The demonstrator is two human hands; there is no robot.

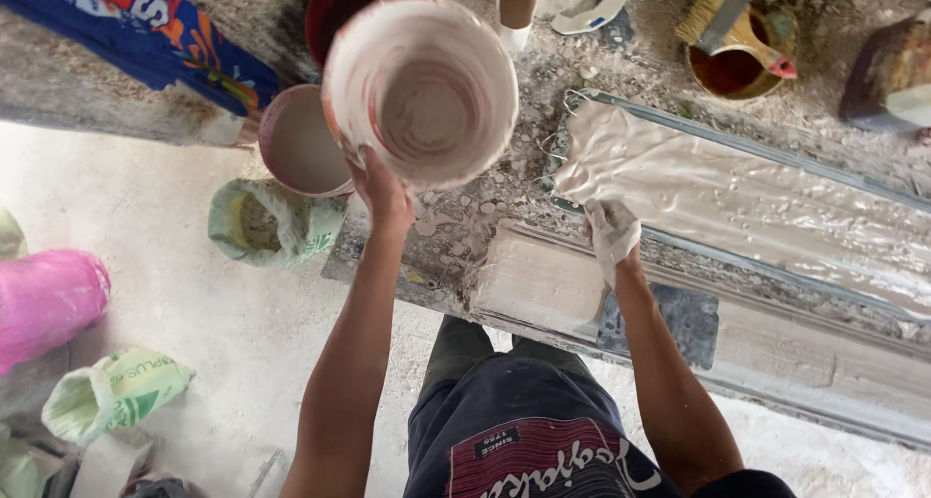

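Bucket [420, 89]: upper centre of frame, raised off the bench and tipped with its mouth toward the camera; inside looked nearly drained, only a thin pale coat on the walls.
Left hand [380, 190]: closed around the bucket's lower rim from beneath, thumb and fingers wrapped on the edge, holding it aloft.
Right hand [611, 231]: centre right, smeared white, fingers curled and pressed at the near end of the wet plaster; whether anything was pinched could not be told.
Long mould [669, 129]: stretched from centre to the right edge, already covered end to end with glossy pale plaster [737, 202], surface lumpy and not yet levelled.
Progress: pouring judged mostly done, going by the near-empty bucket and the filled mould; spreading and smoothing judged left to do.
Moulding strip [543, 280]: just below the mould on the bench, dry and set, touching nothing held.
Second bucket [301, 144]: left of the raised one, standing by the bench edge.
Brush [722, 18]: upper right, resting across a small tin of brown liquid.
Sacks [272, 222]: on the floor at left, open, well apart from both hands.
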